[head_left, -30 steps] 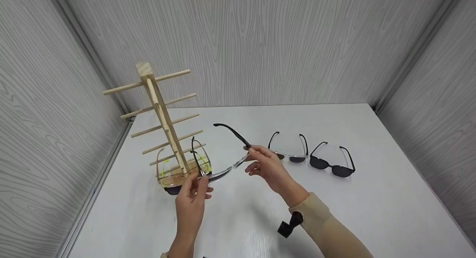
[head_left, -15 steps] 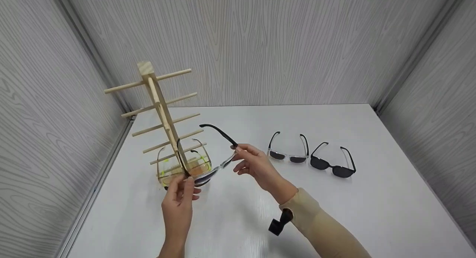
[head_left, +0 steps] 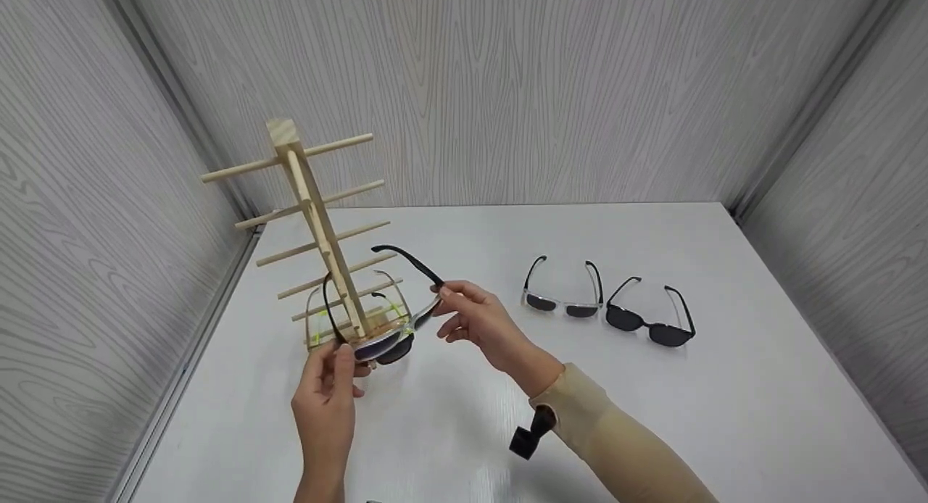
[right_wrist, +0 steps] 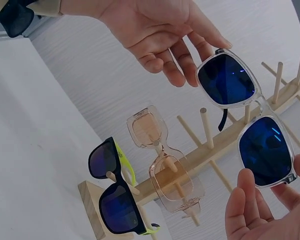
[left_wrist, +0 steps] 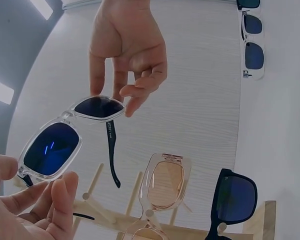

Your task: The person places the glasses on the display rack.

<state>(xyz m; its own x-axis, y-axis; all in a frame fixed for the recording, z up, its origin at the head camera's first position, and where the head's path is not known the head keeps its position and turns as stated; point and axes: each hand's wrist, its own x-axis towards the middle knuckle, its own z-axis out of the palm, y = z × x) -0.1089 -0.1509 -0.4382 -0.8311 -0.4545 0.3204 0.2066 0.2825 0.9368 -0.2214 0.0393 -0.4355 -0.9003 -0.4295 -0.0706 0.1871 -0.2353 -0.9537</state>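
My left hand (head_left: 324, 398) pinches one end of a pair of clear-framed sunglasses (right_wrist: 225, 80) with dark blue lenses and black temples. At the other end, my right hand (head_left: 482, 325) pinches the frame near the hinge. The temples are unfolded and point toward the wooden glasses rack (head_left: 296, 173). In the head view the sunglasses overlap the rack's lower part; they seem to be in front of its pegs. Peach-tinted clear glasses (right_wrist: 177, 182) hang on the rack. Below them hang black sunglasses (right_wrist: 115, 207) with yellow-green temples, mostly hidden in the head view.
On the white table (head_left: 725, 416), right of the rack, lie clear-framed sunglasses (head_left: 558, 306) and black sunglasses (head_left: 647, 327), temples unfolded. The rack's upper pegs (head_left: 341, 146) stick out to both sides. Grey wood-grain walls enclose the table at the back and sides.
Both hands have moved left with the clear-framed sunglasses, bringing them in front of the rack's lower part. The rack and the sunglasses on the table have stayed put.
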